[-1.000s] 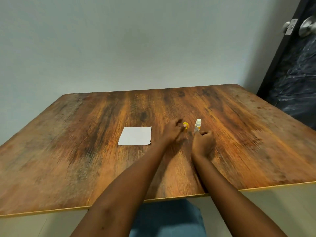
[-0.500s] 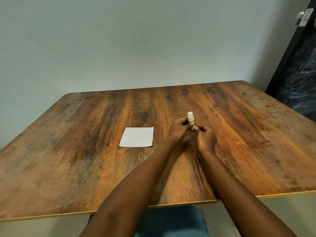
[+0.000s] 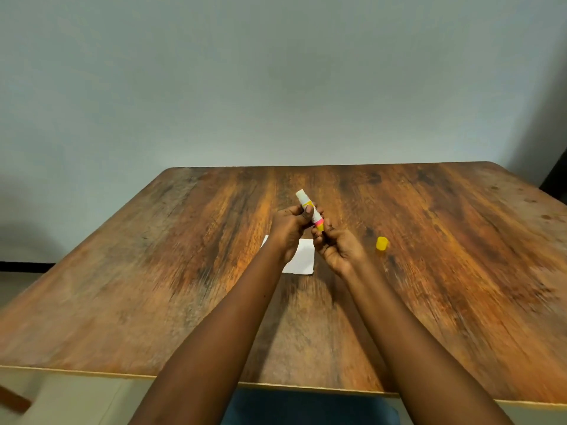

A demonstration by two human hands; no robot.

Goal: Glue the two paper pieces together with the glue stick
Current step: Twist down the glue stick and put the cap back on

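Note:
Both my hands hold the glue stick (image 3: 309, 209) above the wooden table (image 3: 445, 246). The stick is white and yellow with a pink band, uncapped, its white tip tilted up and to the left. My left hand (image 3: 290, 225) grips its middle. My right hand (image 3: 336, 245) pinches its yellow base. The yellow cap (image 3: 382, 243) stands on the table to the right of my right hand. A white paper (image 3: 302, 260) lies flat beneath my hands, partly hidden by my left wrist. I see only this one sheet.
A grey wall stands behind the table's far edge. A dark door edge (image 3: 557, 176) shows at the far right. My lap in blue cloth (image 3: 310, 407) is just below the near table edge.
The glue stick has been lifted off the table and tilted, with both hands on it. The cap now stands alone on the table to the right. The camera view has shifted left.

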